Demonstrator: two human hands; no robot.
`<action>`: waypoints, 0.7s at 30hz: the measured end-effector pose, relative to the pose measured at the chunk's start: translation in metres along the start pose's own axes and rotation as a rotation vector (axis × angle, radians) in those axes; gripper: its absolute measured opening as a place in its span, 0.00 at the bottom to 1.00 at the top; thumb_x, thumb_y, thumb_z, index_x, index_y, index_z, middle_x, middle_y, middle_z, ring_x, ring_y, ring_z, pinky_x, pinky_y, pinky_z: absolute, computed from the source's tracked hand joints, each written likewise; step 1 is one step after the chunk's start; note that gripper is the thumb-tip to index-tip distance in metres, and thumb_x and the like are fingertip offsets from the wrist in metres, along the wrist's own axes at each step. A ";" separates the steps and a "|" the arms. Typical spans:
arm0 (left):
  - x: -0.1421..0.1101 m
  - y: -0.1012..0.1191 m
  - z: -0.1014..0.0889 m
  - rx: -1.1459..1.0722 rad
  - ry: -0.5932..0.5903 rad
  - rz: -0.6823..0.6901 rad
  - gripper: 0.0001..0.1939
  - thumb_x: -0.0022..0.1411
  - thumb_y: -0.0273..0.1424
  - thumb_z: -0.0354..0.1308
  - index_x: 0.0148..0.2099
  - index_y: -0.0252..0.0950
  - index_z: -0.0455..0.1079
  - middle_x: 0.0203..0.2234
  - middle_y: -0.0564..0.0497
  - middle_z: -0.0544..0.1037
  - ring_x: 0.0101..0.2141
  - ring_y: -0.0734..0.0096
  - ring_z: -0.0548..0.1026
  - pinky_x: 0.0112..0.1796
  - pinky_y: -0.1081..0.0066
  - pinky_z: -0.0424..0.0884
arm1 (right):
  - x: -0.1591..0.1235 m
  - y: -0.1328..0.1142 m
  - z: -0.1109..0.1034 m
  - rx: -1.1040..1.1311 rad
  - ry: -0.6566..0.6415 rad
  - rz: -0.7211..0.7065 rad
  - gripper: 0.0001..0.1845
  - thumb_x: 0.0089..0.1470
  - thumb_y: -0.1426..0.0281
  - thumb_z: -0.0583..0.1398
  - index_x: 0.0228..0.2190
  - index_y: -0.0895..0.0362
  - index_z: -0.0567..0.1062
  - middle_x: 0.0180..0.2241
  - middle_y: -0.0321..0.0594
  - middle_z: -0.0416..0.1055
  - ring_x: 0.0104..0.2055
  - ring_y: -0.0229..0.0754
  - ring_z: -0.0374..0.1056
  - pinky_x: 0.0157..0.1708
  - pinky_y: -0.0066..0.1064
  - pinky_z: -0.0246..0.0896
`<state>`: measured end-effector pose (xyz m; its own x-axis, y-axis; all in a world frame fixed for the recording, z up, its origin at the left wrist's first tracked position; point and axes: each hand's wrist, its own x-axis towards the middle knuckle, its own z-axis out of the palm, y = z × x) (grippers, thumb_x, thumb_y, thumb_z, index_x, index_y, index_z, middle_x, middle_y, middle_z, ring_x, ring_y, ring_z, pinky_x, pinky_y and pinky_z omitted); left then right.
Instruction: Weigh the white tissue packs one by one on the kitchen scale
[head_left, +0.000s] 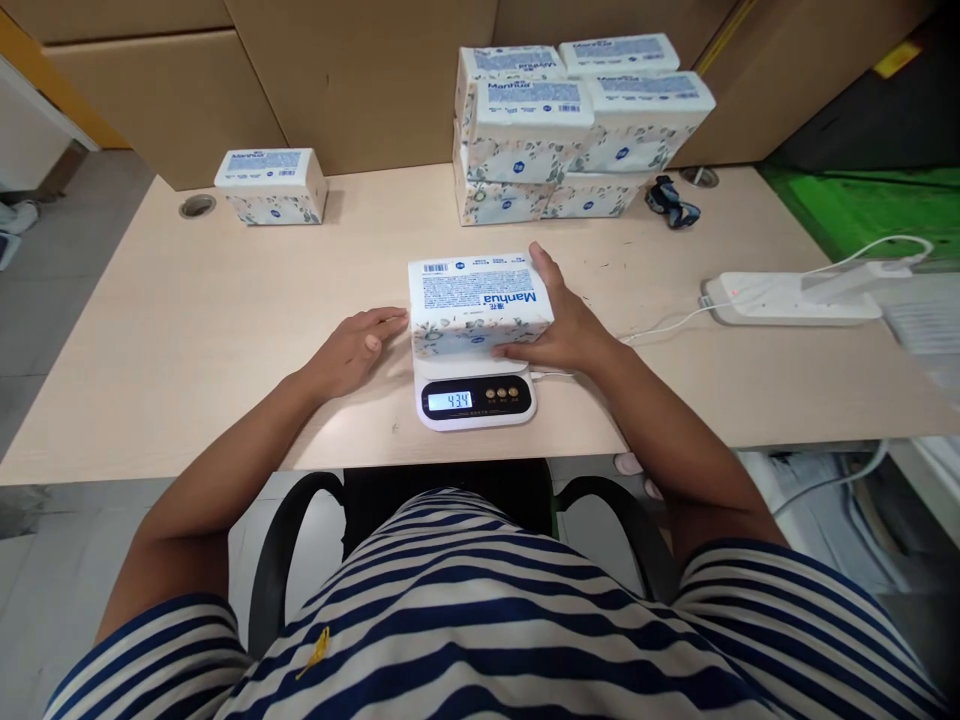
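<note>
A white tissue pack (478, 300) with blue print lies on a small white kitchen scale (475, 398), whose lit display reads 434. My right hand (559, 322) cups the pack's right end, thumb on the far corner and fingers under its near edge. My left hand (352, 347) rests on the table just left of the pack, fingers together and fingertips at the pack's left side, holding nothing.
A stack of several tissue packs (577, 125) stands at the back of the table (187, 330); a single pack (272, 185) lies at the back left. A white power strip (787, 298) with cables is at right, a small dark-blue object (673, 203) near the stack. Cardboard boxes (360, 70) line the back.
</note>
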<state>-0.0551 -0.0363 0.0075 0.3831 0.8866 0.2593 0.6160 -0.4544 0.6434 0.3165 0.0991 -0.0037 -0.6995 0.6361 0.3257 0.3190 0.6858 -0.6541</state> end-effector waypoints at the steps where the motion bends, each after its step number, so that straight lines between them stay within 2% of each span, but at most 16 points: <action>1: 0.000 -0.002 0.000 0.006 -0.005 0.010 0.51 0.78 0.68 0.27 0.72 0.43 0.77 0.73 0.39 0.75 0.72 0.44 0.73 0.70 0.34 0.70 | 0.000 -0.001 -0.001 0.001 -0.001 -0.002 0.89 0.39 0.24 0.73 0.83 0.41 0.34 0.82 0.53 0.51 0.80 0.81 0.56 0.75 0.76 0.59; 5: 0.001 -0.007 0.001 0.018 -0.003 0.049 0.54 0.78 0.68 0.26 0.72 0.36 0.76 0.73 0.36 0.75 0.70 0.44 0.74 0.68 0.34 0.72 | 0.001 -0.001 -0.001 -0.003 0.000 -0.002 0.89 0.39 0.22 0.71 0.83 0.42 0.33 0.83 0.52 0.48 0.82 0.81 0.51 0.77 0.76 0.56; 10: 0.001 -0.005 0.001 -0.025 0.036 0.084 0.46 0.79 0.68 0.35 0.68 0.45 0.80 0.70 0.40 0.78 0.69 0.46 0.77 0.67 0.39 0.76 | 0.001 0.001 -0.001 -0.023 -0.019 0.001 0.89 0.40 0.22 0.70 0.83 0.41 0.31 0.85 0.49 0.43 0.83 0.80 0.49 0.77 0.75 0.56; 17: -0.003 -0.004 0.005 -0.057 0.164 0.060 0.39 0.81 0.64 0.40 0.64 0.46 0.82 0.68 0.43 0.79 0.67 0.46 0.79 0.68 0.39 0.77 | 0.003 -0.001 -0.004 -0.045 -0.054 -0.006 0.87 0.43 0.23 0.70 0.83 0.40 0.29 0.86 0.50 0.40 0.82 0.78 0.52 0.75 0.75 0.59; 21: -0.002 -0.006 0.007 -0.082 0.178 0.031 0.39 0.82 0.63 0.40 0.63 0.45 0.83 0.68 0.42 0.78 0.68 0.43 0.77 0.69 0.36 0.76 | 0.004 0.001 -0.003 -0.041 -0.042 -0.020 0.86 0.44 0.24 0.70 0.83 0.39 0.29 0.85 0.51 0.41 0.82 0.80 0.51 0.75 0.78 0.57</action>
<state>-0.0549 -0.0359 -0.0017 0.2687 0.8771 0.3980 0.5448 -0.4792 0.6881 0.3160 0.1030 -0.0010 -0.7319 0.6072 0.3093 0.3296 0.7127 -0.6192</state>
